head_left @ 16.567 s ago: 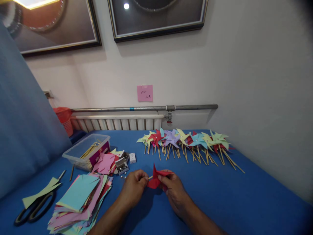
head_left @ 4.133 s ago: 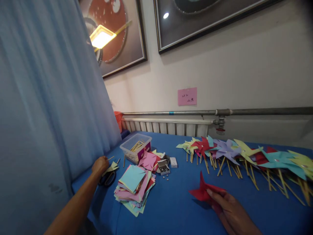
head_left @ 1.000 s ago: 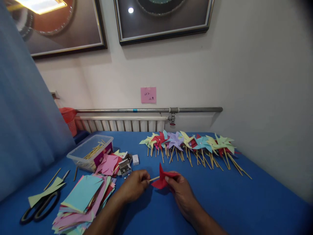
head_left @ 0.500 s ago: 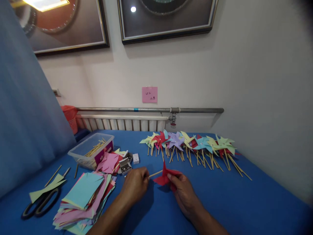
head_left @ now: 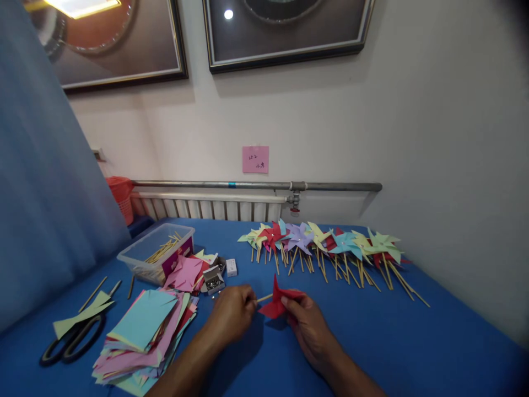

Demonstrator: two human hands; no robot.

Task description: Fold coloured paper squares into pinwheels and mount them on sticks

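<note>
My left hand [head_left: 235, 311] is closed around a thin wooden stick [head_left: 264, 298], whose free end points right at a red paper pinwheel [head_left: 273, 306]. My right hand [head_left: 303, 320] pinches that pinwheel between thumb and fingers, with one red blade standing up. Whether stick and paper are joined cannot be seen, since the paper covers the stick's tip. Just beyond my left hand lies an opened small box of metal pins [head_left: 214, 282], with a small white box [head_left: 231, 267] beside it.
Finished pinwheels [head_left: 300, 238] in several colours lie in a row at the back right. At left are a paper stack [head_left: 142, 325], scissors [head_left: 78, 342] under a pale green strip [head_left: 85, 315], pink cut paper [head_left: 185, 274] and a clear tub of sticks [head_left: 157, 251]. A blue curtain [head_left: 49, 165] hangs far left.
My left hand has shifted slightly right along the stick, so less of it shows between hand and pinwheel. The view has moved a little.
</note>
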